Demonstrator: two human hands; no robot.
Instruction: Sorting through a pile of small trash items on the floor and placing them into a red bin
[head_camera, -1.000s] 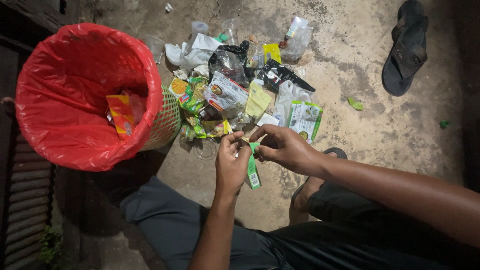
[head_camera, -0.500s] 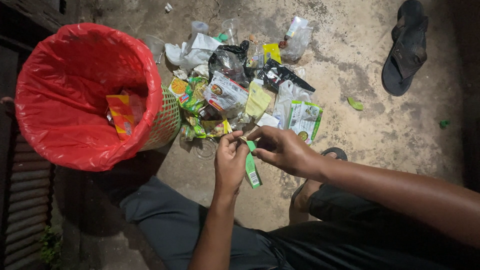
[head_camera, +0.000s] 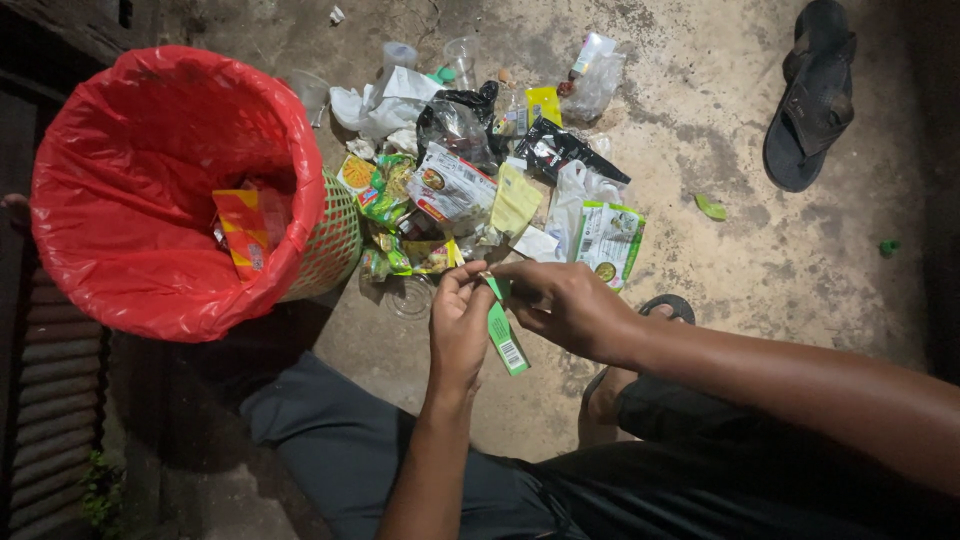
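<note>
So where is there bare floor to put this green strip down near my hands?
Bare concrete lies between the litter pile, the sandal and the right hand; a small leaf sits there. Between bin and left hand, wrappers crowd it.

Both forearms reach forward, the left hand (head_camera: 460, 322) and right hand (head_camera: 565, 305) meeting with fingertips pinched together.
</note>
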